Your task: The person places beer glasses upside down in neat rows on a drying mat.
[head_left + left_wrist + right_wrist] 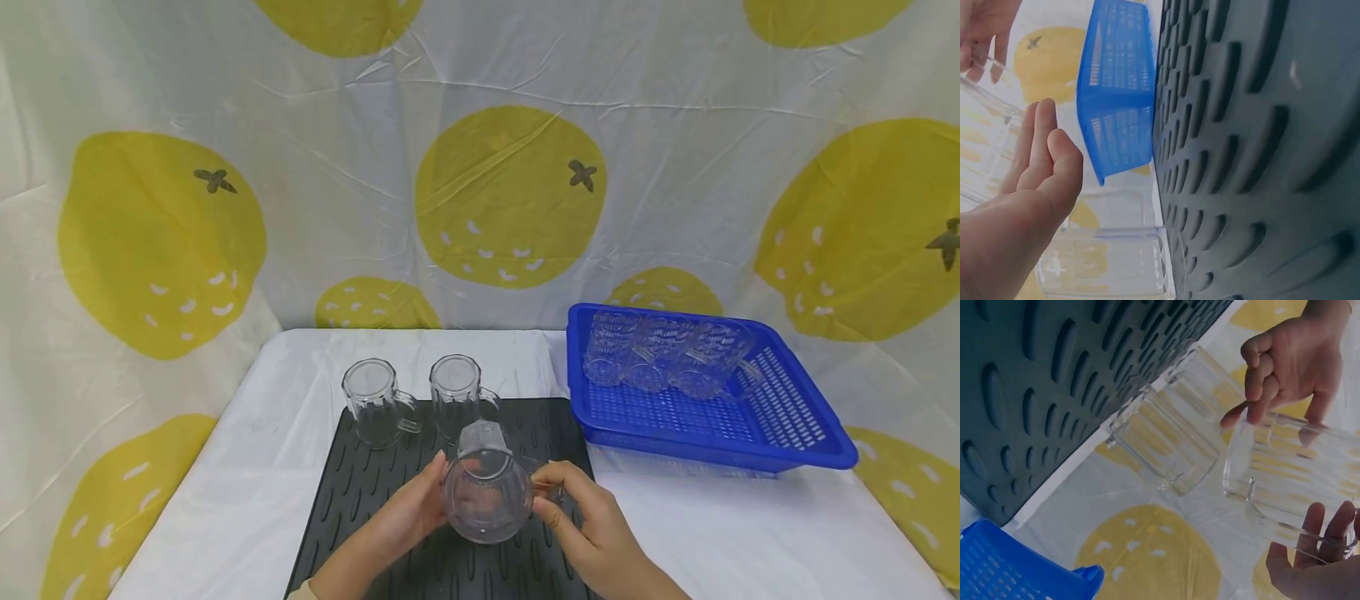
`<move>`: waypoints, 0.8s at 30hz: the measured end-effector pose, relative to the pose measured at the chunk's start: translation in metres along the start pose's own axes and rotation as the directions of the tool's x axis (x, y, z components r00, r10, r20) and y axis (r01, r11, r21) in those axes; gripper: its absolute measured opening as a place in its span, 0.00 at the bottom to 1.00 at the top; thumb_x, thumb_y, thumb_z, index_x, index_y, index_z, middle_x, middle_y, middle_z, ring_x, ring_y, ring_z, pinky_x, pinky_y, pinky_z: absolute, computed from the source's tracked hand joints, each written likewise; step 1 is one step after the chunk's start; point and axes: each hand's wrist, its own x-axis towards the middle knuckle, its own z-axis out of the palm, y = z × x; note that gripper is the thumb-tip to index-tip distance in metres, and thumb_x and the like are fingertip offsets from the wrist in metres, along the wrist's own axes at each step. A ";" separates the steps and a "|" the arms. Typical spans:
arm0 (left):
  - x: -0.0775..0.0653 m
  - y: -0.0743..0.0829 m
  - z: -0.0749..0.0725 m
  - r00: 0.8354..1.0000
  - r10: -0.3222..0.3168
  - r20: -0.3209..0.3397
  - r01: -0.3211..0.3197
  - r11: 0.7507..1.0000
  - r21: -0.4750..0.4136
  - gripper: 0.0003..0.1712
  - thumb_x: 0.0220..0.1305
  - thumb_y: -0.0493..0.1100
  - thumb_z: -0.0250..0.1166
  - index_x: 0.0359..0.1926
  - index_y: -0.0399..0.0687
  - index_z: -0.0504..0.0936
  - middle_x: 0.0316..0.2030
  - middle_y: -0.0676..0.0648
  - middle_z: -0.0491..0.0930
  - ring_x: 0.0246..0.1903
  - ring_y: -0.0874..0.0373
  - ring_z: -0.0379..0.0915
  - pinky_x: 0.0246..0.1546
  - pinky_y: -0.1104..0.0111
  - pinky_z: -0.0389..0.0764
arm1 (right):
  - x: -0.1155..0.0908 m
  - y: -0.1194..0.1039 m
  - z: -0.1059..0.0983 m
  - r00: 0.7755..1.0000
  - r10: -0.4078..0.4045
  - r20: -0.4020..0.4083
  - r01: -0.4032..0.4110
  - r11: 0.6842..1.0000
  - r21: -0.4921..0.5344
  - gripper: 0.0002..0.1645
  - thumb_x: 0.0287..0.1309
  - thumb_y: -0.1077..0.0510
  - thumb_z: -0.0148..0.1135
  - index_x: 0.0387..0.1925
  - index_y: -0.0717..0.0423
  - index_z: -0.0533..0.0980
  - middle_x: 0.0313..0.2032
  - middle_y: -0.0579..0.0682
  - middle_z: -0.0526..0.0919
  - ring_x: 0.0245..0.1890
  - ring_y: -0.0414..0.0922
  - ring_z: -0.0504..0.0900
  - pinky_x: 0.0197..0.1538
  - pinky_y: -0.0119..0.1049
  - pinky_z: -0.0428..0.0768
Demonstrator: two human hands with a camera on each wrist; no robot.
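Note:
Over the black ribbed mat (pixel 360 517), a clear glass mug (pixel 487 504) is held tilted between both hands. My left hand (pixel 408 512) holds the side of its body, thumb and fingers against the glass in the right wrist view. My right hand (pixel 592 525) grips the handle, with fingers (pixel 1313 528) curled through it. Beyond the held mug, two similar mugs stand at the mat's far edge: a left mug (pixel 371 404) and a right mug (pixel 450 387), both with handles pointing right.
A blue plastic basket (pixel 750 454) sits at the back right of the white-covered table (pixel 675 533), beside the mat. Several clear glass mugs (pixel 697 358) lie on their sides in its back part. A white curtain (pixel 337 167) with yellow lemons hangs behind.

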 end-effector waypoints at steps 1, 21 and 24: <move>0.000 0.001 -0.001 1.000 0.006 0.008 -0.006 1.000 -0.016 0.38 0.72 0.59 0.23 0.68 0.35 0.51 0.57 0.37 0.71 0.57 0.48 0.66 0.60 0.52 0.59 | 0.000 0.000 0.000 1.000 0.008 0.017 -0.008 1.000 -0.007 0.18 0.54 0.75 0.57 0.46 0.60 0.70 0.36 0.45 0.74 0.34 0.38 0.73 0.37 0.29 0.73; 0.006 0.012 -0.003 0.996 0.000 -0.086 -0.018 0.978 -0.210 0.38 0.71 0.56 0.43 0.69 0.36 0.44 0.52 0.38 0.71 0.46 0.45 0.75 0.47 0.52 0.74 | 0.002 0.006 0.008 0.942 -0.289 0.172 0.318 0.931 -0.177 0.09 0.66 0.60 0.50 0.40 0.61 0.75 0.39 0.49 0.78 0.41 0.44 0.76 0.55 0.34 0.67; 0.006 0.013 -0.001 0.996 -0.003 -0.093 -0.016 0.978 -0.209 0.39 0.70 0.55 0.46 0.69 0.36 0.44 0.51 0.38 0.72 0.45 0.45 0.76 0.46 0.52 0.74 | 0.002 0.006 0.009 0.934 -0.315 0.167 0.342 0.923 -0.175 0.09 0.66 0.61 0.50 0.39 0.62 0.75 0.38 0.49 0.78 0.41 0.45 0.76 0.55 0.35 0.67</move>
